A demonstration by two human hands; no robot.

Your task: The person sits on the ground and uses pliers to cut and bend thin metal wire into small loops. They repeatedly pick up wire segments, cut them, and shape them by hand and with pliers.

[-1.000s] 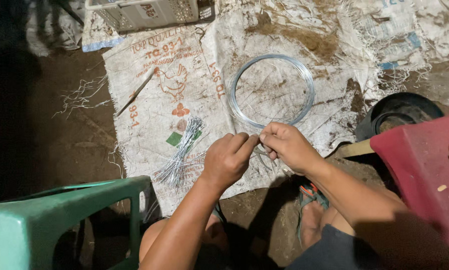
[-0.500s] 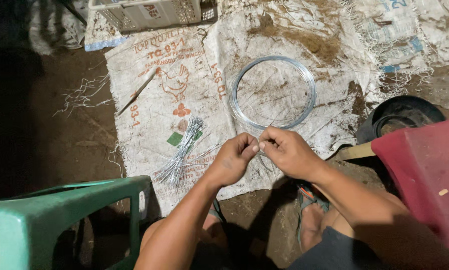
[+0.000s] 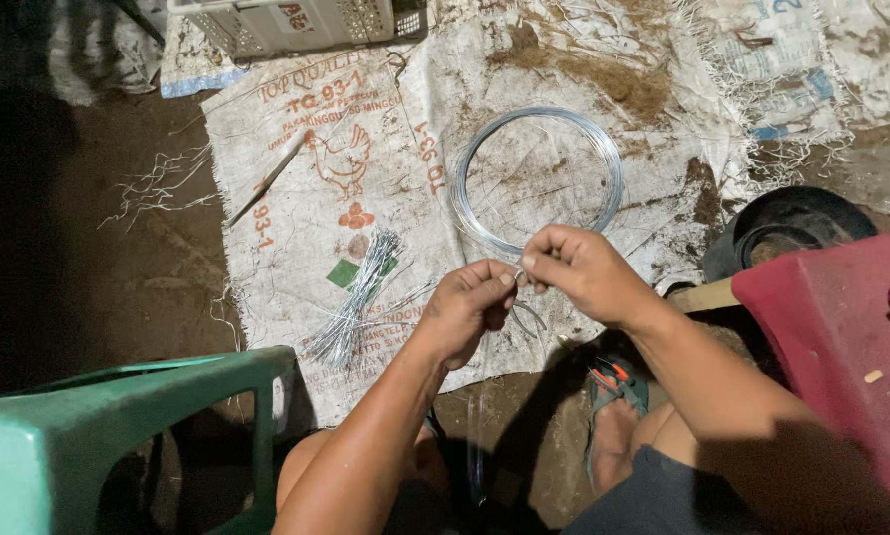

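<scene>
Both hands brought together over the near edge of a dirty white woven sack [image 3: 386, 168] spread on the dirt floor. Left hand [image 3: 470, 312] with thumb and forefinger pinched on a short length of thin silver wire [image 3: 517, 280]; right hand [image 3: 584, 272] with fingertips clenched on the same wire, just beside the left, knuckles nearly touching. Wire mostly hidden between the fingers, so shape at the pinch hard to tell; two thin strands hanging below the hands. To do well here, by the look of it: firm pinch close on both sides, short span between the grips, bending or twisting with small turns of the wrist so as not to kink or slip. Behind the hands, flat on the sack, a round coil of silver wire [image 3: 536, 178], near but apart. To the left, a loose bundle of cut silver wire pieces [image 3: 354, 302] lying on the sack. A green plastic stool [image 3: 118, 426] at lower left, a red plastic surface [image 3: 841, 337] at right, a black round pan [image 3: 792, 223] beyond it, a foot in a sandal [image 3: 615, 416] below. Nothing between the hands and the coil; dim light and crowded fingers the main hindrance.
</scene>
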